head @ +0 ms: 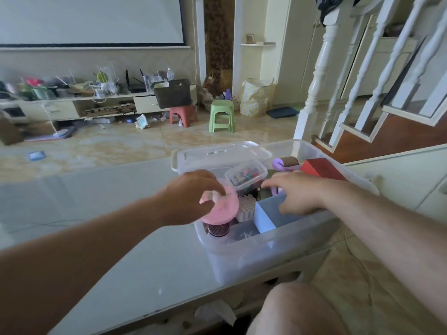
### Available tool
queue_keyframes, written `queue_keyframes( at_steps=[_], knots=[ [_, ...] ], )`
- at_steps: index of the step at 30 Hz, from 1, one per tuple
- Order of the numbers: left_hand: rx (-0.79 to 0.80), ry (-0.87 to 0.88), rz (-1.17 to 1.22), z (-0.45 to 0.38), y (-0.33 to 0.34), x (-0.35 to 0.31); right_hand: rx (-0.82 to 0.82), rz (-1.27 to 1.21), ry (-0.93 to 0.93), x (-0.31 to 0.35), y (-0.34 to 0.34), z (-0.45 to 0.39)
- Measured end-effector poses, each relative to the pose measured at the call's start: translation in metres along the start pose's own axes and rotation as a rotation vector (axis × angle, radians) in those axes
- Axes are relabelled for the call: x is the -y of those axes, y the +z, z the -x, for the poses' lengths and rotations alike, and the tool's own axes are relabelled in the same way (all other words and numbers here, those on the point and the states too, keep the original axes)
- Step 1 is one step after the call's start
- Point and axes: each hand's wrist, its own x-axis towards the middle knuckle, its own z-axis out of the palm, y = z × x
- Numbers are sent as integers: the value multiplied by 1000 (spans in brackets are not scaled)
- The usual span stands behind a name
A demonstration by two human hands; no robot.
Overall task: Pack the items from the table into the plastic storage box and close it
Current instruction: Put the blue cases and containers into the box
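Left grip [191,197] holds pink lid [221,205] over box [242,257].

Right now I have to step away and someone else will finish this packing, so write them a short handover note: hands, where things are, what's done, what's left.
Left hand: holds the pink round lid of a dark jar at the storage box's near left corner.
Right hand: open, reaching into the storage box over the blue block.
Already in the box: small clear container, red block, purple roller, white ribbed piece.
The box lid lies behind the box, off.
Left: settle the jar, fit and close the lid.
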Motion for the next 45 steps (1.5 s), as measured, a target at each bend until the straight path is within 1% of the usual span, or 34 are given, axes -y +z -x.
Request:
queue_keyframes(
  at_steps=[2, 5, 8, 12, 15, 17, 20, 21, 23, 25, 27, 29, 31, 34, 36, 38, 40, 42, 45],
  knots=[
    [-52, -91, -14, 35, -21, 27, -112, -2, -99, 35, 7, -8],
    [-77, -251, -85, 102, -49, 71, -232, -111, -294, 111, 18, -21],
    [-108, -411, -133, 187, -70, 120, -274, -200, -467, 205, 32, -31],
    [-164, -643, -132, 311, -86, 178, -180, -232, -624, 332, 63, -52],
    [-156, -881, -213, 400, -93, 216, -88, -217, -705, 420, 94, -69],
    [-174, -1056, -224, 451, -94, 241, -20, -215, -746, 473, 117, -78],
    [-174, -1360, -145, 505, -87, 277, 59, -207, -803, 545, 150, -90],
    [-186, -1431, -90, 514, -82, 285, 80, -199, -818, 566, 161, -93],
    [-175, -1504, 4, 520, -67, 301, 123, -183, -821, 601, 180, -99],
    [-146, -1532, 61, 509, -53, 306, 149, -172, -811, 623, 196, -107],
    [-201, -1539, 94, 489, -40, 308, 163, -173, -795, 629, 210, -118],
    [-254, -1494, 82, 469, -30, 309, 171, -183, -767, 619, 221, -129],
    [-211, -1377, 76, 452, -21, 309, 146, -186, -725, 598, 224, -144],
    [-34, -1083, 158, 427, -13, 299, 50, -137, -659, 551, 214, -169],
    [35, -912, 211, 411, -6, 288, 67, -63, -681, 510, 203, -177],
    [11, -880, 277, 404, 4, 282, 138, -63, -710, 479, 197, -176],
    [-63, -897, 370, 389, 10, 271, 164, -117, -684, 447, 187, -166],
    [-118, -896, 475, 370, 3, 255, 123, -183, -663, 424, 174, -153],
    [-149, -817, 510, 335, -23, 226, 75, -353, -577, 393, 144, -124]
  ],
)
